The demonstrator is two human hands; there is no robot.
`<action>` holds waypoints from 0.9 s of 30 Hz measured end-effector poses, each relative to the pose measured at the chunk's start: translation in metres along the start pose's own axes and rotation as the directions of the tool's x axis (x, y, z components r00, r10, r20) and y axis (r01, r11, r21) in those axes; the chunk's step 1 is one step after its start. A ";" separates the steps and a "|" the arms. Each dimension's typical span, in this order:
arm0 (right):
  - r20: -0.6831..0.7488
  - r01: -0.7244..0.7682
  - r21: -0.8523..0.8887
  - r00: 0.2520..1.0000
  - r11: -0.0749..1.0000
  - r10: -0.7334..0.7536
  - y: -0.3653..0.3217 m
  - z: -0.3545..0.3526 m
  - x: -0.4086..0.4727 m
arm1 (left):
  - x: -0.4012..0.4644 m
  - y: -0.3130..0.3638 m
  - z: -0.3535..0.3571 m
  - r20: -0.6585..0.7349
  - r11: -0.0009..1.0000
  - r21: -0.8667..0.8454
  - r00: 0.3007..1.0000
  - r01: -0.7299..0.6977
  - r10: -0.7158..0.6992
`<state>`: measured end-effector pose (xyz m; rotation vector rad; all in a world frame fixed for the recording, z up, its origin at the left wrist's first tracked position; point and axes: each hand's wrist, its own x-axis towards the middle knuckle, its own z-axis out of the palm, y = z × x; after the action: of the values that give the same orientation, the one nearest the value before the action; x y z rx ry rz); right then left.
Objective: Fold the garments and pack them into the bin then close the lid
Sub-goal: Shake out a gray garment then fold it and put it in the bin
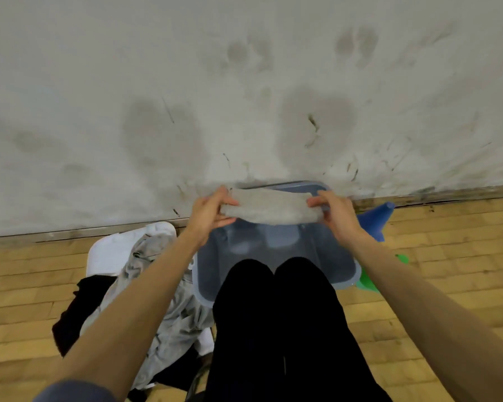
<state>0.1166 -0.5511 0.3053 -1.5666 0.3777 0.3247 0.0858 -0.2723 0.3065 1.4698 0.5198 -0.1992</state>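
A folded grey garment (pixel 269 206) hangs stretched between my hands above the far side of a clear blue-tinted plastic bin (pixel 209 274). My left hand (pixel 208 211) pinches its left end and my right hand (pixel 336 210) pinches its right end. The bin stands on the floor in front of my knees, open, and its inside looks bare. A pile of loose garments lies to the left: a light grey one (pixel 169 309), a white one (pixel 114 250) and a black one (pixel 70 317). No lid is plainly visible.
My black-trousered legs (pixel 276 329) cover the bin's near edge. A blue cone (pixel 373 220) and a green object (pixel 369 281) sit right of the bin. A scuffed white wall (pixel 244 97) rises just behind the bin. Wooden floor (pixel 447 256) spreads on both sides.
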 end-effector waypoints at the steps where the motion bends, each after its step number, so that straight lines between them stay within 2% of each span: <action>1: -0.044 -0.002 -0.092 0.999 0.996 -0.002 0.015 0.005 0.011 | 0.015 -0.018 0.006 -0.063 0.998 0.066 0.998 -0.019 0.023; 3: -0.086 0.000 -0.208 0.996 0.978 -0.018 0.054 0.013 0.034 | 0.043 -0.060 0.015 -0.115 0.991 0.136 0.993 0.000 0.016; 6: -0.106 -0.049 -0.311 0.994 0.949 0.017 0.114 0.016 0.064 | 0.076 -0.109 0.021 -0.126 0.979 0.121 0.981 0.165 -0.150; 8: -0.111 -0.139 -0.366 0.988 0.920 0.105 0.139 0.017 0.076 | 0.096 -0.135 0.024 -0.142 0.969 0.091 0.966 0.229 -0.214; 11: -0.170 -0.293 -0.197 0.950 0.936 0.261 0.174 0.021 0.097 | 0.129 -0.167 0.032 -0.171 0.966 0.010 0.952 0.259 -0.253; 15: -0.240 -0.372 0.062 0.895 0.926 0.376 0.216 0.028 0.123 | 0.187 -0.196 0.048 -0.185 0.957 -0.131 0.942 0.261 -0.282; 19: -0.387 -0.423 0.133 0.810 0.896 0.440 0.275 0.042 0.145 | 0.246 -0.239 0.062 -0.150 0.897 -0.296 0.911 0.329 -0.384; 21: -0.303 -0.528 0.122 0.786 0.840 0.539 0.313 0.052 0.153 | 0.270 -0.272 0.063 -0.128 0.879 -0.268 0.889 0.395 -0.439; 23: -0.169 -0.690 0.137 0.691 0.711 0.703 0.354 0.060 0.159 | 0.283 -0.308 0.060 -0.103 0.832 -0.165 0.829 0.530 -0.549; 24: -0.118 -0.763 0.144 0.619 0.630 0.777 0.366 0.062 0.159 | 0.287 -0.327 0.057 -0.113 0.800 -0.115 0.793 0.588 -0.599; 25: -0.107 -0.815 0.152 0.549 0.559 0.829 0.375 0.065 0.159 | 0.287 -0.340 0.056 -0.125 0.769 -0.101 0.758 0.631 -0.640; 27: -0.148 -0.839 0.147 0.506 0.524 0.850 0.382 0.065 0.162 | 0.280 -0.352 0.057 -0.141 0.738 -0.107 0.725 0.666 -0.675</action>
<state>0.0993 -0.4981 -0.1110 -1.2427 1.3376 0.9141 0.1887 -0.3146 -0.1330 1.1955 1.1930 -0.6348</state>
